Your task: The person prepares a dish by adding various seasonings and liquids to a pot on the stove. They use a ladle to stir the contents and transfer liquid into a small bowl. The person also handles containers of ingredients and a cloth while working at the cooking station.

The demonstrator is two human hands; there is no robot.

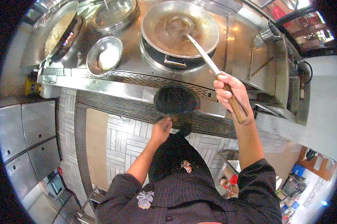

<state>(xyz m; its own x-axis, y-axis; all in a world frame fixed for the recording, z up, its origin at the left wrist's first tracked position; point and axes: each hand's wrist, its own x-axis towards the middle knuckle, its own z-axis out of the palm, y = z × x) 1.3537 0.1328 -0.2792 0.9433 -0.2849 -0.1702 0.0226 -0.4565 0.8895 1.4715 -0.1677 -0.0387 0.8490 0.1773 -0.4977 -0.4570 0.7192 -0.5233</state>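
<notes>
My right hand (231,91) is closed around the wooden handle of a long metal ladle (203,53). The ladle's bowl rests in brownish liquid within a large metal wok (154,36) on the range. My left hand (163,128) is low in front of the range, closed on the short handle of a dark round pan or strainer (176,98); its exact kind cannot be told. That dark vessel is over the range's front edge. A metal bowl (91,57) with something white in it sits on the steel top, left of the wok.
At the far left, another wok (72,12) holds bubbling pale liquid above a flame. A round metal pot (115,26) with a utensil stands between the woks. The steel range edge (115,89) crosses before me. A metal container (265,36) is at the right.
</notes>
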